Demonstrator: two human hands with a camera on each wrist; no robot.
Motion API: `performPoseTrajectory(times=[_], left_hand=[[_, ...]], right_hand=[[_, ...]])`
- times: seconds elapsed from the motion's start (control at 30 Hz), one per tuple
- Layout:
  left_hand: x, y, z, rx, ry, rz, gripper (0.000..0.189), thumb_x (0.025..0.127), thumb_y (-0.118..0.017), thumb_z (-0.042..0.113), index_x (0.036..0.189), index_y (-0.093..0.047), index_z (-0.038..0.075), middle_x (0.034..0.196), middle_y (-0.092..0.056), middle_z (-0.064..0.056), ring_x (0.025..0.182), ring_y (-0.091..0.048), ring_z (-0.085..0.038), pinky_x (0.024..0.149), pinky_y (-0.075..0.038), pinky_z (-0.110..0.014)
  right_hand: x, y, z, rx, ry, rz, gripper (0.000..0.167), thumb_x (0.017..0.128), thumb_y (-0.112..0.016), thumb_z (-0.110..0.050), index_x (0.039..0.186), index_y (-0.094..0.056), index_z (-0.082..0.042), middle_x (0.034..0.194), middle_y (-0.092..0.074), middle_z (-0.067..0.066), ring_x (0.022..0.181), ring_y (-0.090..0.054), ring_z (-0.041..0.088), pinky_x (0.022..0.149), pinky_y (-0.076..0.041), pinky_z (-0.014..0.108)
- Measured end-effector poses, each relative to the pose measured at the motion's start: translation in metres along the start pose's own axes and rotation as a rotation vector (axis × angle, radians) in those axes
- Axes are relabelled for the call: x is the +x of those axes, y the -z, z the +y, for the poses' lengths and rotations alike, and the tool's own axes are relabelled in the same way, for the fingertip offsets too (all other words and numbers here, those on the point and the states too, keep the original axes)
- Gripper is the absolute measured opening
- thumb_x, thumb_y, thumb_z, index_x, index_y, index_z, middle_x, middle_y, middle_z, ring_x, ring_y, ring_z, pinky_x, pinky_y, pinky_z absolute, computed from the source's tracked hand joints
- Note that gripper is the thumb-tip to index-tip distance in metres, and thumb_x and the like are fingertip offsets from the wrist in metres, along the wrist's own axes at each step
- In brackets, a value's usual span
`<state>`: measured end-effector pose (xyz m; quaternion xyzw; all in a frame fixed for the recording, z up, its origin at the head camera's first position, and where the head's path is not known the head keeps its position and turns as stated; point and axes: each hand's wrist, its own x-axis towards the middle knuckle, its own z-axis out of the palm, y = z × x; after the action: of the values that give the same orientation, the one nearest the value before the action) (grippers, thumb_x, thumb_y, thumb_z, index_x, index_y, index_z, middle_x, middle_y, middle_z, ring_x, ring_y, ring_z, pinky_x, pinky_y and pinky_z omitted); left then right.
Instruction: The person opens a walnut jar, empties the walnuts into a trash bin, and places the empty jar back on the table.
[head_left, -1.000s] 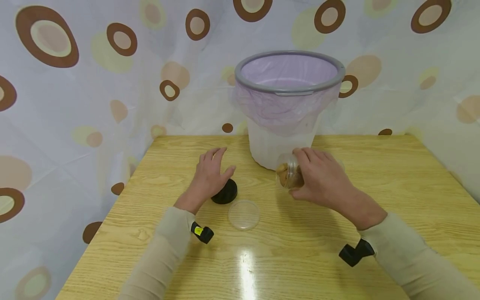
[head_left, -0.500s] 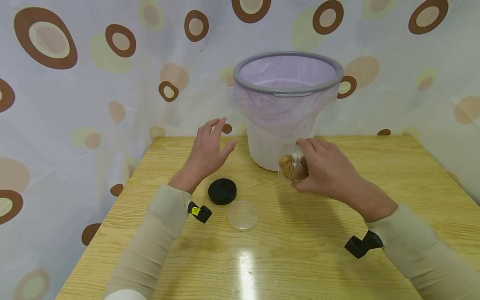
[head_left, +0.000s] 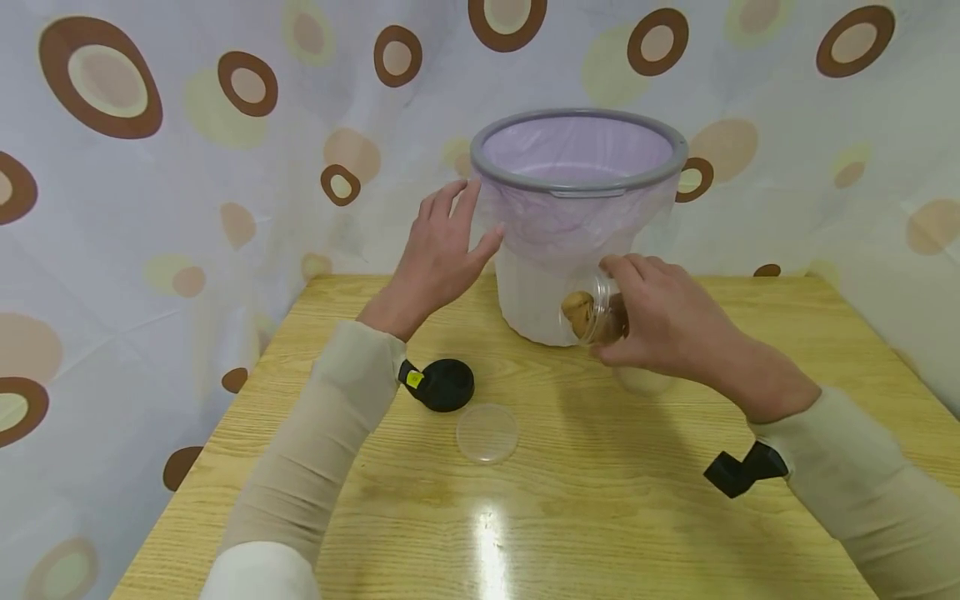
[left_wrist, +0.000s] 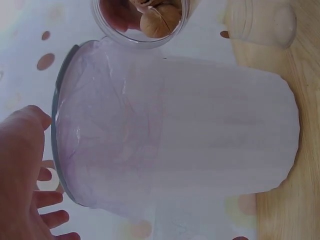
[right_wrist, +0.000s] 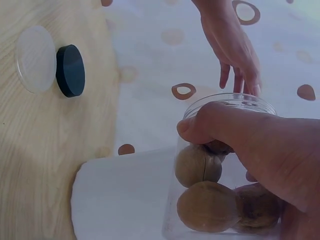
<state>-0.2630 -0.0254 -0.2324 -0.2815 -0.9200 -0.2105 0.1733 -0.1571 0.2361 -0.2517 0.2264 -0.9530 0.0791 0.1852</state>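
My right hand [head_left: 667,325] grips a clear jar [head_left: 604,302] in front of the bin, tilted with its open mouth toward the left. Brown walnuts [right_wrist: 207,206] show through its wall in the right wrist view, and a walnut [head_left: 577,307] sits near the mouth. My left hand [head_left: 444,242] is raised beside the bin's left side, fingers extended and holding nothing. In the left wrist view its fingertips are close to the grey rim [left_wrist: 56,107]. The white bin [head_left: 532,292] stands at the back of the table, lined with a thin purple bag [head_left: 555,221].
On the wooden table [head_left: 420,517] lie a black screw lid [head_left: 450,387] and, nearer me, a clear plastic disc [head_left: 487,433]. Another clear jar [left_wrist: 262,22] stands at the bin's right, mostly hidden by my right hand in the head view. A patterned curtain [head_left: 300,192] hangs behind.
My left hand has risen from near the black lid up and forward to the bin's rim. My right hand has lifted the jar of walnuts higher and slightly to the right.
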Motion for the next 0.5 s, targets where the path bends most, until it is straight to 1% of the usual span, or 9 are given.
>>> performPoseTrajectory(times=[0.1, 0.23, 0.33, 0.43, 0.5], left_hand=[[0.011, 0.006, 0.001, -0.001, 0.004, 0.001, 0.067, 0.104, -0.043, 0.044, 0.157, -0.026, 0.007, 0.159, -0.028, -0.015, 0.146, -0.027, -0.035, 0.120, -0.027, -0.048], [0.025, 0.011, 0.002, -0.008, 0.021, -0.016, 0.068, 0.104, -0.040, 0.047, 0.157, -0.025, 0.008, 0.161, -0.026, -0.014, 0.147, -0.025, -0.035, 0.120, -0.025, -0.047], [0.034, 0.013, 0.003, -0.001, 0.034, -0.037, 0.068, 0.104, -0.037, 0.049, 0.158, -0.023, 0.010, 0.162, -0.025, -0.013, 0.148, -0.024, -0.034, 0.121, -0.024, -0.046], [0.042, 0.015, 0.005, 0.013, 0.045, -0.068, 0.068, 0.105, -0.034, 0.049, 0.159, -0.020, 0.011, 0.163, -0.022, -0.013, 0.150, -0.021, -0.032, 0.122, -0.022, -0.044], [0.047, 0.015, 0.006, 0.023, 0.042, -0.085, 0.067, 0.106, -0.033, 0.049, 0.159, -0.019, 0.010, 0.164, -0.021, -0.012, 0.151, -0.019, -0.032, 0.123, -0.021, -0.042]], right_hand=[[0.002, 0.006, 0.001, 0.013, 0.000, 0.003, 0.080, 0.063, -0.085, -0.031, 0.125, -0.050, 0.004, 0.111, -0.063, 0.018, 0.095, -0.062, 0.035, 0.082, -0.052, 0.051], [0.006, 0.014, 0.001, 0.038, -0.001, 0.007, 0.077, 0.062, -0.085, -0.030, 0.123, -0.051, 0.001, 0.106, -0.062, 0.014, 0.091, -0.060, 0.031, 0.079, -0.051, 0.049], [0.009, 0.020, 0.001, 0.042, -0.021, 0.001, 0.079, 0.062, -0.087, -0.033, 0.125, -0.050, 0.000, 0.107, -0.062, 0.015, 0.093, -0.061, 0.033, 0.080, -0.051, 0.050], [0.012, 0.028, 0.000, 0.037, -0.045, -0.014, 0.083, 0.063, -0.087, -0.034, 0.129, -0.049, 0.001, 0.111, -0.062, 0.018, 0.096, -0.061, 0.036, 0.081, -0.051, 0.053], [0.013, 0.033, 0.000, 0.030, -0.058, -0.026, 0.086, 0.064, -0.088, -0.035, 0.131, -0.048, 0.001, 0.112, -0.062, 0.019, 0.095, -0.061, 0.037, 0.079, -0.051, 0.054]])
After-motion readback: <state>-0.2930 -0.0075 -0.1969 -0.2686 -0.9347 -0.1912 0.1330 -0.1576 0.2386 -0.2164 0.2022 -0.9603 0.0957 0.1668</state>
